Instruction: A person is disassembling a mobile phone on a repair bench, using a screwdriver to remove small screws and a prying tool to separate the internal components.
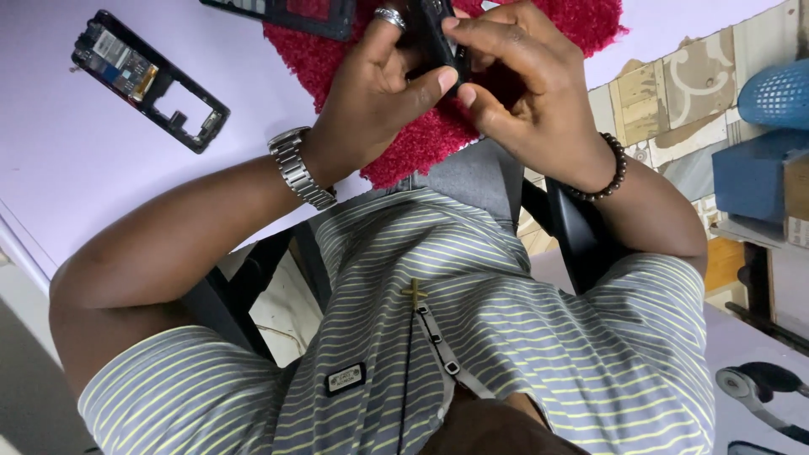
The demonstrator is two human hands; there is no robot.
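Note:
Both my hands grip a small black phone body [436, 32] above a fuzzy red mat [421, 143]. My left hand [379, 80], with a ring on one finger and a metal watch on the wrist, wraps it from the left, thumb pressed on its lower end. My right hand [522, 84], wearing a dark bead bracelet, covers it from the right, its fingertips on the edge. The hands hide most of the phone.
An opened black phone frame with a bare circuit board [147, 80] lies on the pale lilac table [76, 168] at the left. Another black part [286, 13] sits at the mat's top edge. At the right are a blue basket [779, 93], a blue box [750, 177] and headphones [758, 388].

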